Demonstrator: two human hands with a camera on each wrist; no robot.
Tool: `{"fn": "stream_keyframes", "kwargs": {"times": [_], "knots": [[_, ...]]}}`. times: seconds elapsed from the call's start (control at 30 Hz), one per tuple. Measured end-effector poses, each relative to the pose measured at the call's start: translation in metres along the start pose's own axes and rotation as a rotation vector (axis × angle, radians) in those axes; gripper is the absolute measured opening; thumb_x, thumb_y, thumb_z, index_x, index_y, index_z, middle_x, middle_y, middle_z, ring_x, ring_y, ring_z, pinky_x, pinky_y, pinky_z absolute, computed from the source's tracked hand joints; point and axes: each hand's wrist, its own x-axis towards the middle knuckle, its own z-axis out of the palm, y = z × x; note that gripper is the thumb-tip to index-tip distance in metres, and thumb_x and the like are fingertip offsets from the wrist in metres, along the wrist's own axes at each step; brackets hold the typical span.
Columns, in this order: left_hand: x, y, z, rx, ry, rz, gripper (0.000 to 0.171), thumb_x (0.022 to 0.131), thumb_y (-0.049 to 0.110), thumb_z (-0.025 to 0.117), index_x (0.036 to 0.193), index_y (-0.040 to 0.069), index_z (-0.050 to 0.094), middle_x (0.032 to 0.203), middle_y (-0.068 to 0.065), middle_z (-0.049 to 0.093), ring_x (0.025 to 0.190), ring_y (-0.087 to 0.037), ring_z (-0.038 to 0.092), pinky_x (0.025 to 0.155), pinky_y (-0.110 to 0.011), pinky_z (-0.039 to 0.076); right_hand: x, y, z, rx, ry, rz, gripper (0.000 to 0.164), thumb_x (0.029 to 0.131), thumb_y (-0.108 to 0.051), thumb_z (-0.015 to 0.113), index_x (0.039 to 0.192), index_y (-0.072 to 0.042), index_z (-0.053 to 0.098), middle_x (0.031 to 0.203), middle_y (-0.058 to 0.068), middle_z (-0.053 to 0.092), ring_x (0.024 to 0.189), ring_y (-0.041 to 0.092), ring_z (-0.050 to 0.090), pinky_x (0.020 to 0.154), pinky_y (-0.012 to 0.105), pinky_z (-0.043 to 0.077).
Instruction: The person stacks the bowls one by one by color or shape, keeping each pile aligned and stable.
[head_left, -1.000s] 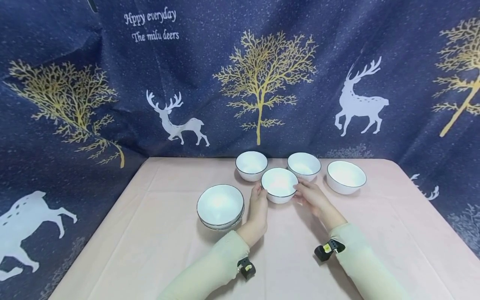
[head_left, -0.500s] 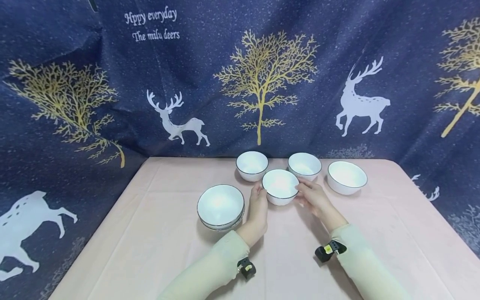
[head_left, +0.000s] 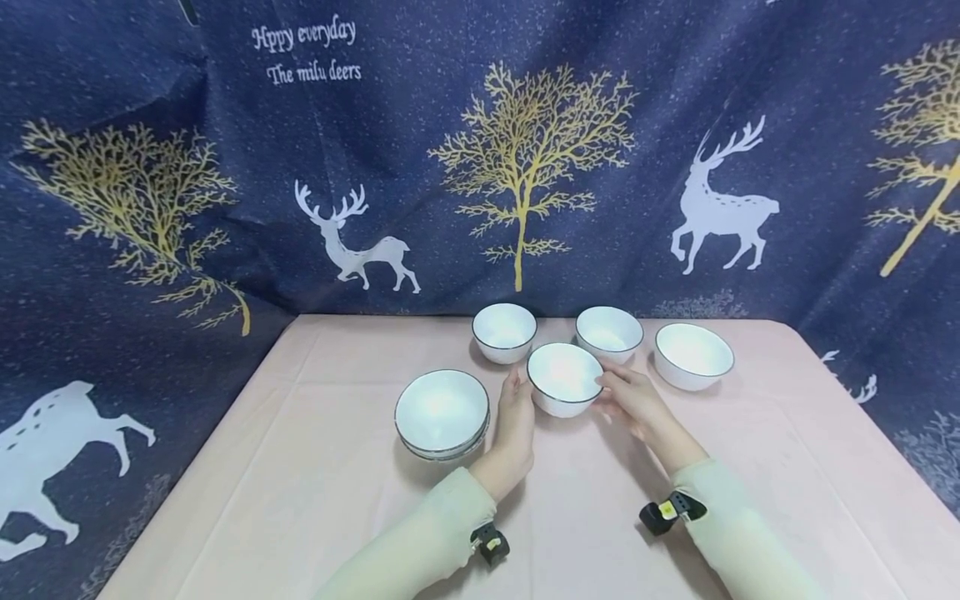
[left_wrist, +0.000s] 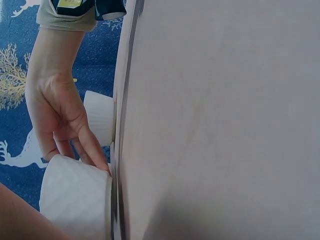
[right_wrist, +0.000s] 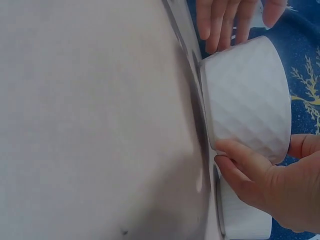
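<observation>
A white bowl (head_left: 565, 379) with a thin dark rim is at the middle of the table, upright. My right hand (head_left: 636, 402) pinches its right side, thumb at the rim and fingers lower on the wall. On the other side is my left hand (head_left: 513, 429), its fingers fairly straight. In the right wrist view the left fingers (right_wrist: 227, 22) reach the bowl's base edge, while the thumb stands away from the rim. That view also shows the diamond-patterned outer wall of the bowl (right_wrist: 245, 100). Left of my left hand sits a stack of similar bowls (head_left: 441, 410).
Behind the held bowl stand two more white bowls, one at the left (head_left: 504, 332) and one at the right (head_left: 609, 332). A third bowl (head_left: 693, 357) is farther right. A pink cloth covers the table (head_left: 300, 467); a dark blue deer-print curtain (head_left: 450, 108) hangs behind it.
The held bowl has moved slightly right and towards me with my right hand. My left thumb has come off its rim, and a small gap now shows there. The other bowls stay put.
</observation>
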Motion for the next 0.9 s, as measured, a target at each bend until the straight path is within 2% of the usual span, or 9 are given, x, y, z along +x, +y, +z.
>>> {"fn": "stream_keyframes", "kwargs": {"times": [0.33,0.67,0.9], "knots": [[-0.008,0.002,-0.005,0.036,-0.016,-0.004,0.058,0.102,0.023,0.028,0.154,0.007,0.009,0.16,-0.013,0.007,0.147,-0.032,0.008,0.119,-0.051,0.009,-0.012,0.003,-0.003,-0.048,-0.005,0.02,0.058,0.096,-0.006,0.042,0.149,0.005,0.022,0.15,0.033,0.023,0.094,0.011,0.062,0.089,0.028,0.056],[-0.015,0.003,-0.008,0.022,-0.005,-0.026,0.055,0.103,0.023,0.026,0.154,0.006,0.012,0.16,-0.015,0.009,0.146,-0.034,0.009,0.119,-0.051,0.01,-0.021,0.006,-0.003,-0.098,-0.013,0.029,0.057,0.098,-0.009,0.044,0.149,0.005,0.023,0.146,0.034,0.028,0.09,0.009,0.063,0.088,0.028,0.056],[-0.022,0.002,-0.012,0.015,-0.016,-0.039,0.056,0.103,0.026,0.028,0.154,0.007,0.013,0.159,-0.017,0.012,0.146,-0.035,0.009,0.119,-0.052,0.009,-0.03,0.008,-0.002,-0.095,-0.035,-0.008,0.055,0.097,-0.007,0.043,0.147,0.009,0.025,0.145,0.035,0.03,0.093,0.009,0.064,0.087,0.028,0.057]]}}
